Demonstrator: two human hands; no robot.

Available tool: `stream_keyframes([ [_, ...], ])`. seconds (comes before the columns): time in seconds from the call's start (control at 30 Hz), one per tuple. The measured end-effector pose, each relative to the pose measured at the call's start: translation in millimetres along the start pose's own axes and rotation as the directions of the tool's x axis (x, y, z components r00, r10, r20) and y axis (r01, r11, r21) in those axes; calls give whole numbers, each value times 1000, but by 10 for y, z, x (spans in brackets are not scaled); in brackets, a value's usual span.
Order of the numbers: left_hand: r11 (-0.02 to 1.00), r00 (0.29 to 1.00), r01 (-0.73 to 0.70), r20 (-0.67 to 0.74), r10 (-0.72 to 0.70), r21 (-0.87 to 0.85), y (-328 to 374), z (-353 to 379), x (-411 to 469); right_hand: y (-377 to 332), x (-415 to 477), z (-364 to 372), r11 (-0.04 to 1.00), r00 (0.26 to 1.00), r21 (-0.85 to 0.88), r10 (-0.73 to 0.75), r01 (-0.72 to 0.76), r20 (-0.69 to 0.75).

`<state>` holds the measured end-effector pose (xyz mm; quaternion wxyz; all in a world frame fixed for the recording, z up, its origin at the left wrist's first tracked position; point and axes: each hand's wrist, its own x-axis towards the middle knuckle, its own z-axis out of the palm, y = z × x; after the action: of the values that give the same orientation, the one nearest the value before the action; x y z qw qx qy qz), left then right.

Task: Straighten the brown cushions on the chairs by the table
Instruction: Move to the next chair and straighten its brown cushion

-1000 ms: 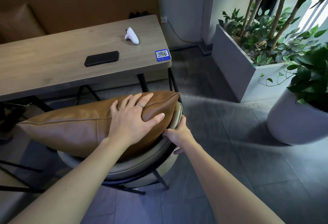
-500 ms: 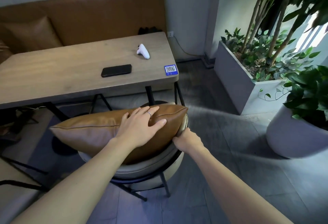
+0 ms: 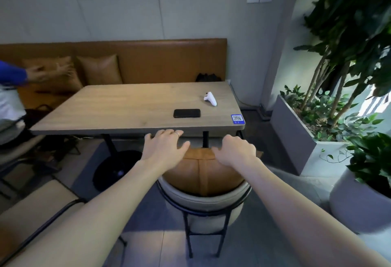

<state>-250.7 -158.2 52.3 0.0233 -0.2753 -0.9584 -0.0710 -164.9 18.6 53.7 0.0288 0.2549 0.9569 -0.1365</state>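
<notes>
Far left, a beige chair [image 3: 36,207] shows no cushion, so more may be left. Left hand [image 3: 164,148] spread, empty, just above the brown cushion [image 3: 203,173]; cushion stands upright against the round chair [image 3: 205,202] back, looking squared. Right hand [image 3: 237,150] loosely curled, empty, hovering at the cushion's right top corner beneath the table [image 3: 131,108] edge.

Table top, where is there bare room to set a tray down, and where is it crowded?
The wooden table is bare over its whole left and middle stretch, from the bench-side edge to the near edge. The right end is crowded: black phone, white controller and blue QR sticker. The left hand and right hand hover over the brown cushion, just short of the near edge.
</notes>
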Motion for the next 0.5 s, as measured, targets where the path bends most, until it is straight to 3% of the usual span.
stream_keyframes([
  [0.2,997,983,30,-181,-17,69,-767,-1074,-747,-1081,-750,-462,962,934,-103,-269,252,-234],
  [0.37,996,956,47,-292,-24,70,-1454,-1859,-1537,-1986,-1527,-675,828,759,-171,-559,535,-334],
  [0.5,989,933,114,-352,-75,91,-2000,-2337,-2144,-2722,-1995,-841,741,629,-234,-663,630,-407],
])
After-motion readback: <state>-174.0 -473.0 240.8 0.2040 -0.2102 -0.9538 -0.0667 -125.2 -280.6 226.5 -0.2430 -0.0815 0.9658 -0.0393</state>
